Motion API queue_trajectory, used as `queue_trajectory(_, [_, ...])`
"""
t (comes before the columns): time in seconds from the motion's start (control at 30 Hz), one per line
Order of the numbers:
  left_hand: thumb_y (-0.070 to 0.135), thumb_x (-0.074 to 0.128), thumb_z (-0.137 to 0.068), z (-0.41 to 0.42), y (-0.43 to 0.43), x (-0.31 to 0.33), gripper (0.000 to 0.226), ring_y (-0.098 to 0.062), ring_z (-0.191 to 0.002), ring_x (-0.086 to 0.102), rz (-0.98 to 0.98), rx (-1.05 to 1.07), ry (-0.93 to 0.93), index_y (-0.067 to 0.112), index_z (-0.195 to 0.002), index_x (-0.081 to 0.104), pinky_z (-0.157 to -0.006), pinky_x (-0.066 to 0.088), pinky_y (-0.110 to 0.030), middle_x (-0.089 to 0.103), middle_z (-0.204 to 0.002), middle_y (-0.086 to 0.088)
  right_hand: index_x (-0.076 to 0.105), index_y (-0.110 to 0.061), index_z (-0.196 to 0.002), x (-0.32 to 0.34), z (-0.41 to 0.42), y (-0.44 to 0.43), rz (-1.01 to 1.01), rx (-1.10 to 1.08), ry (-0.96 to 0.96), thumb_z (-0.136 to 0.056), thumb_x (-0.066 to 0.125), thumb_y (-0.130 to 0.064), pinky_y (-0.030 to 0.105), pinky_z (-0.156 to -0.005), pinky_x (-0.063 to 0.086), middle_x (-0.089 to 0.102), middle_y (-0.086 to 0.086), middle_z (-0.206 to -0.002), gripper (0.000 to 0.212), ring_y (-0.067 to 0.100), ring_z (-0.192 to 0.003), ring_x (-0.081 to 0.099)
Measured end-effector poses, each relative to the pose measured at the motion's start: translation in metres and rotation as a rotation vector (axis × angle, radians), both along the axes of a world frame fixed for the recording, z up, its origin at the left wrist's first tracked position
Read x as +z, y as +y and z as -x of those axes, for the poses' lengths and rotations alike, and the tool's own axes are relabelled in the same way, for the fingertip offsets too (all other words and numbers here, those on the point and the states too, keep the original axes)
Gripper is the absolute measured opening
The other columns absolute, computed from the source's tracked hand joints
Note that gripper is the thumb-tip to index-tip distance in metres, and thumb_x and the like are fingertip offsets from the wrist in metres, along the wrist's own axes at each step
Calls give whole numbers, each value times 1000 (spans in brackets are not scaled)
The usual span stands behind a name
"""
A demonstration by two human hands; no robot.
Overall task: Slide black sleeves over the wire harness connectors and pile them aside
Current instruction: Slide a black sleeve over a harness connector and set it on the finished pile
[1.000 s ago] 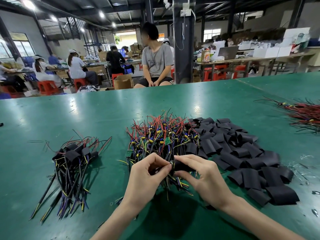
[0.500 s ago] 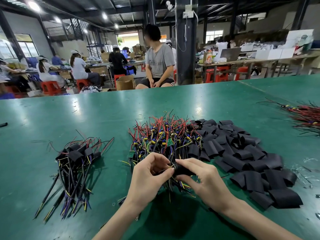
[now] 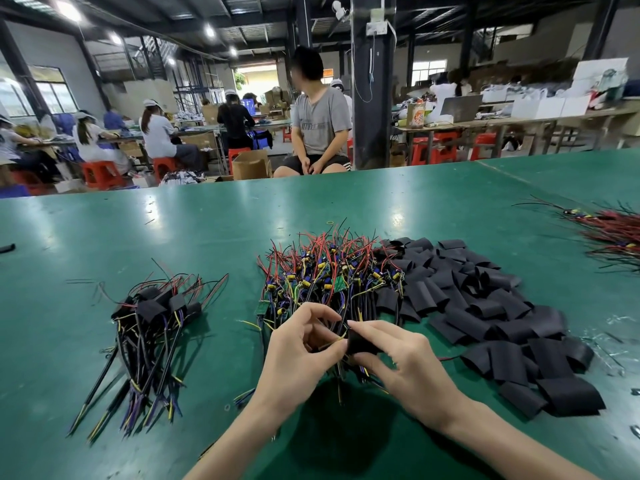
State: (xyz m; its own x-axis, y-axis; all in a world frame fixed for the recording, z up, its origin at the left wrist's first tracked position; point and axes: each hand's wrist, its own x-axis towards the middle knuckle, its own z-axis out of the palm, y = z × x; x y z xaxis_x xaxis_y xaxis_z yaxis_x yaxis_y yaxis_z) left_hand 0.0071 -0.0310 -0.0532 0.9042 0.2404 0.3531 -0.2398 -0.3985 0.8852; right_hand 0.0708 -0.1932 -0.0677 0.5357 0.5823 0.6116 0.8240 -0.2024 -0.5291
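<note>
On the green table (image 3: 346,206) lies a central heap of unsleeved wire harnesses (image 3: 325,271) with red, yellow and blue leads. To its right spreads a pile of flat black sleeves (image 3: 485,313). At the left rests a pile of sleeved harnesses (image 3: 149,327). My left hand (image 3: 298,355) pinches the wires of one harness (image 3: 334,339) just in front of the central heap. My right hand (image 3: 408,365) grips a black sleeve (image 3: 358,342) pushed onto that harness; the connector is hidden inside or behind it.
A second bundle of red wires (image 3: 613,233) lies at the table's far right. A small black piece (image 3: 7,248) sits at the left edge. A seated person (image 3: 318,119) and several workers at benches are beyond the table's far edge.
Both hands stay together in front of the central heap. The sleeve in my right hand sits a little further over the harness, and the hands have shifted slightly.
</note>
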Motion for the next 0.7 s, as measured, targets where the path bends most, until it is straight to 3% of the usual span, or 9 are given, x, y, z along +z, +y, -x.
queue_trajectory(0.2, [6, 74, -78, 0, 1, 3, 30, -6, -53, 51, -17, 4, -16, 26, -96, 60, -56, 41, -20, 68, -67, -1, 60, -3, -123, -1, 0, 1, -5, 13, 9, -84, 63, -14, 8, -91, 40, 62, -4, -113, 41, 2, -101, 57])
queue_trajectory(0.3, [6, 74, -78, 3, 10, 12, 32, -11, -56, 54, -41, 35, -114, 30, -93, 60, -54, 44, -24, 66, -66, -4, 48, -9, -137, 3, -1, -1, 33, 26, -47, -88, 61, -20, 15, -105, 32, 50, -4, -135, 51, 4, -125, 46])
queue_trajectory(0.4, [3, 72, -79, 4, 38, 27, 32, -4, -51, 49, -44, 273, -302, 29, -89, 55, -48, 39, -15, 59, -62, 0, 33, -13, -146, 4, -9, -7, 85, -99, -161, -92, 56, -34, 23, -114, 18, 30, -1, -151, 62, 8, -140, 26])
queue_trajectory(0.5, [3, 65, -86, 5, 82, 38, 28, 1, -56, 51, -113, 640, -415, 25, -85, 47, -52, 38, -10, 56, -69, 5, 27, -14, -147, 5, -22, -15, 98, -243, -111, -92, 59, -31, 32, -115, 19, 28, 2, -151, 66, 12, -140, 23])
queue_trajectory(0.57, [0, 58, -87, 7, 110, 39, 24, -4, -64, 51, -160, 826, -386, 22, -85, 48, -59, 40, -14, 58, -80, -7, 31, -12, -145, 3, -32, -20, 119, -338, -72, -90, 62, -24, 35, -113, 24, 35, 5, -145, 64, 17, -137, 30])
queue_trajectory(0.6, [-2, 55, -87, 9, 124, 35, 22, -14, -69, 52, -182, 906, -350, 19, -85, 50, -64, 42, -19, 59, -84, -14, 34, -10, -143, 2, -37, -22, 134, -394, -61, -88, 63, -20, 35, -111, 27, 38, 7, -142, 62, 19, -134, 33])
queue_trajectory(0.7, [-4, 46, -87, 14, 151, 20, 18, -35, -92, 52, -256, 1095, -87, 6, -98, 57, -79, 40, -40, 57, -98, -26, 40, -7, -138, 0, -52, -31, 217, -567, 14, -88, 61, -14, 41, -105, 35, 40, 11, -136, 55, 27, -126, 40])
